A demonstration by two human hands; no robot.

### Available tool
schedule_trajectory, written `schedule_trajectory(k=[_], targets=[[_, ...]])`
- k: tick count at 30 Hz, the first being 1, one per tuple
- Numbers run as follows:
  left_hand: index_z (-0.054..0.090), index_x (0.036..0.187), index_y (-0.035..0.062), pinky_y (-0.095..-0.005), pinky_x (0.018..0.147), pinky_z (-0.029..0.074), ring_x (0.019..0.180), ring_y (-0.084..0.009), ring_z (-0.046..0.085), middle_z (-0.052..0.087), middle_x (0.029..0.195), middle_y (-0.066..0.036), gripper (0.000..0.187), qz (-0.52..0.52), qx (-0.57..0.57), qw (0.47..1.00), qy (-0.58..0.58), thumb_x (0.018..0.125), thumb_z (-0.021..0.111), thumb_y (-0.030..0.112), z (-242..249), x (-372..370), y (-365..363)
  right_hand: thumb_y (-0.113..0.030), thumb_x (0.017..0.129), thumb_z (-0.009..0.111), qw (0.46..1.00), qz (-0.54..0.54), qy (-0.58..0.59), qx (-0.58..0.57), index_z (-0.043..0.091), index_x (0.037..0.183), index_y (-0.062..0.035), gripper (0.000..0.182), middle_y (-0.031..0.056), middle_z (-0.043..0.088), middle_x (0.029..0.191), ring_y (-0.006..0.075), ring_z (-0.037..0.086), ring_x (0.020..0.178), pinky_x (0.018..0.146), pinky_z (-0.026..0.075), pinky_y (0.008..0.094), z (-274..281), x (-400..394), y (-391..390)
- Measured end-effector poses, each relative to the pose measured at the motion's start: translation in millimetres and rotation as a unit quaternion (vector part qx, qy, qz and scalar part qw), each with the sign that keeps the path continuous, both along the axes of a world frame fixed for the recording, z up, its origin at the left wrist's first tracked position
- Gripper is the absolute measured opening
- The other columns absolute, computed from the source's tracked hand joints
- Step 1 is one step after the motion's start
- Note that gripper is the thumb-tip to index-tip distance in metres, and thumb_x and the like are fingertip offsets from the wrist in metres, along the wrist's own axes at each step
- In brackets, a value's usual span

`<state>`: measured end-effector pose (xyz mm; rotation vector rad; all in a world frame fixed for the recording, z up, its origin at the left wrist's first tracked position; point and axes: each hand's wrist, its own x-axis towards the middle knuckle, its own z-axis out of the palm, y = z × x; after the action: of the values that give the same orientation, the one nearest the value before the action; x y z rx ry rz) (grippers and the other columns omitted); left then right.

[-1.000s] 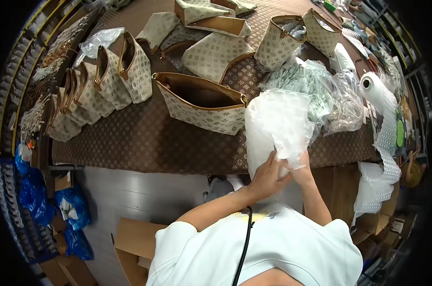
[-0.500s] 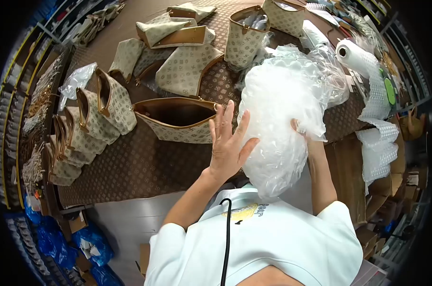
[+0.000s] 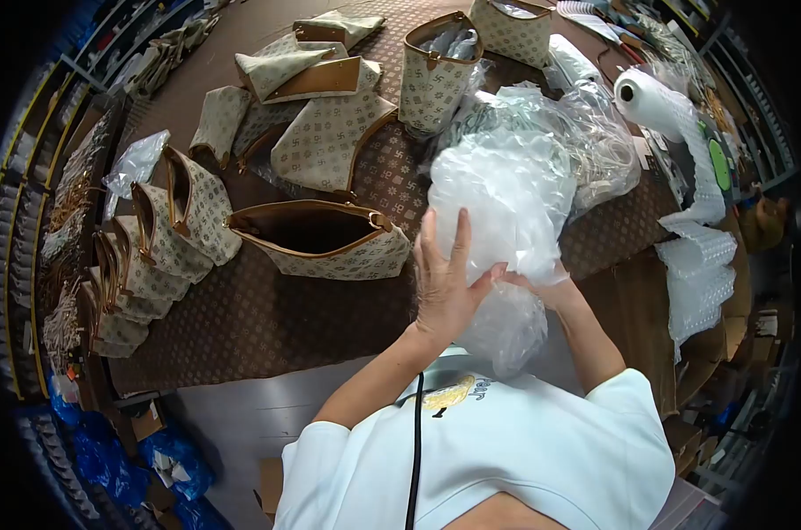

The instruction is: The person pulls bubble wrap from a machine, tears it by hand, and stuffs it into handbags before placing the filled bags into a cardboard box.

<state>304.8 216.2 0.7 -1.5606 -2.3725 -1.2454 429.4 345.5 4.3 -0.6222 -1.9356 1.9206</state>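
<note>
A crumpled bundle of clear bubble wrap (image 3: 498,190) is bunched in front of my chest at the table's near edge. My left hand (image 3: 446,287) lies against its left side, fingers stretched up and apart, thumb pointing toward the right hand. Gripping the bundle from the right is my right hand (image 3: 546,287), its fingers partly covered by the plastic. Just left of the bundle, a patterned cream handbag (image 3: 330,265) with brown trim stands with its mouth open. Brown lining shows inside it.
A row of similar bags (image 3: 166,243) leans at the left. Flattened bags (image 3: 330,137) and an upright bag (image 3: 436,88) filled with plastic stand behind. At the right are a bubble wrap roll (image 3: 652,97), a green object (image 3: 718,165) and a cardboard box (image 3: 630,322).
My left hand has come right and down onto the bubble wrap. My right hand has shifted left and lower, and the bundle is squeezed narrower. The view has shifted slightly.
</note>
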Motion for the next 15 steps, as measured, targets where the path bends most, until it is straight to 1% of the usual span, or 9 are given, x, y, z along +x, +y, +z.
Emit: schedule_trajectory(k=[3,5,6,7,8,10,12,13,15], targets=[[0.039,0.135,0.0062,-0.0460,0.097,0.037,0.124,-0.0447,0.034,0.028,0.135,-0.031,0.077,-0.121,-0.036,0.991,-0.045,0.071,0.076,0.028,12.4,-2.6,-18.1,-0.009,0.072,0.073,0.993,-0.083,-0.084,-0.003,0.049,0.123,-0.0015,0.057,0.0060,0.056,0.114,0.0143,0.050,0.105,0.090,0.042,0.0310,-28.7,8.7,31.4],[0.046,0.129,0.0035,-0.0409,0.099,0.038,0.124,-0.0337,0.041,0.045,0.131,-0.020,0.059,-0.143,-0.034,0.988,-0.044,0.078,0.070,0.020,20.7,-57.1,-35.6,-0.007,0.072,0.074,0.984,-0.146,0.012,0.102,0.049,0.123,-0.0022,0.057,0.0064,0.056,0.116,0.0140,0.050,0.106,0.090,0.042,0.0304,-20.6,22.9,34.1],[0.040,0.134,0.0043,-0.0414,0.104,0.033,0.129,-0.0322,0.035,0.037,0.138,-0.018,0.063,-0.063,-0.046,0.994,0.082,0.079,0.068,0.017,30.0,-96.8,-44.4,-0.007,0.072,0.074,0.987,-0.158,0.020,0.035,0.049,0.123,-0.0030,0.057,0.0069,0.056,0.116,0.0148,0.050,0.106,0.091,0.042,0.0307,-29.1,38.3,53.7],[0.030,0.139,0.0053,-0.0424,0.107,0.028,0.132,-0.0288,0.030,0.028,0.145,-0.014,0.072,0.023,-0.127,0.982,0.138,0.078,0.068,0.016,41.5,-133.6,-52.6,-0.010,0.073,0.074,0.952,-0.240,-0.022,-0.189,0.048,0.124,-0.0032,0.058,0.0072,0.056,0.114,0.0166,0.052,0.104,0.092,0.043,0.0318,-20.4,48.4,60.5],[0.020,0.143,0.0094,-0.0390,0.109,0.024,0.136,-0.0266,0.022,0.018,0.149,-0.009,0.083,0.090,-0.289,0.936,0.182,0.076,0.070,0.017,40.0,-168.5,-59.8,-0.018,0.073,0.072,0.987,-0.153,-0.056,-0.008,0.047,0.126,-0.0055,0.060,0.0062,0.056,0.114,0.0174,0.053,0.101,0.088,0.045,0.0310,-8.6,58.9,62.9],[0.042,0.132,0.0135,-0.0359,0.100,0.038,0.125,-0.0264,0.041,0.039,0.138,-0.011,0.061,0.090,-0.332,0.897,0.277,0.077,0.068,0.021,14.0,-215.5,-75.0,-0.019,0.073,0.072,0.993,-0.101,-0.067,0.007,0.047,0.125,-0.0055,0.059,0.0063,0.056,0.113,0.0174,0.053,0.101,0.087,0.045,0.0307,2.5,31.9,38.5],[0.061,0.109,0.0164,-0.0358,0.080,0.049,0.100,-0.0264,0.059,0.061,0.110,-0.010,0.030,0.035,-0.486,0.860,0.148,0.080,0.063,0.025,7.2,-236.6,-73.8,-0.021,0.073,0.072,0.996,0.000,-0.082,0.047,0.049,0.124,-0.0055,0.058,0.0065,0.057,0.112,0.0173,0.054,0.100,0.086,0.045,0.0303,23.7,-33.3,22.8],[0.064,0.082,0.0120,-0.0412,0.061,0.050,0.070,-0.0281,0.063,0.064,0.071,-0.007,0.018,0.019,-0.358,0.901,0.246,0.085,0.055,0.027,-11.4,-238.4,-82.4,-0.022,0.073,0.072,0.993,0.048,-0.088,0.069,0.049,0.123,-0.0054,0.057,0.0066,0.057,0.112,0.0172,0.054,0.100,0.086,0.046,0.0301,33.2,-58.2,20.1],[0.064,0.085,0.0111,-0.0409,0.063,0.051,0.074,-0.0296,0.063,0.065,0.078,-0.010,0.015,0.036,-0.329,0.928,0.172,0.084,0.056,0.024,11.5,-208.4,-74.5,-0.024,0.073,0.072,0.979,0.145,-0.109,0.098,0.051,0.122,-0.0054,0.056,0.0068,0.057,0.111,0.0171,0.054,0.099,0.085,0.046,0.0297,48.3,-106.9,-1.3]])
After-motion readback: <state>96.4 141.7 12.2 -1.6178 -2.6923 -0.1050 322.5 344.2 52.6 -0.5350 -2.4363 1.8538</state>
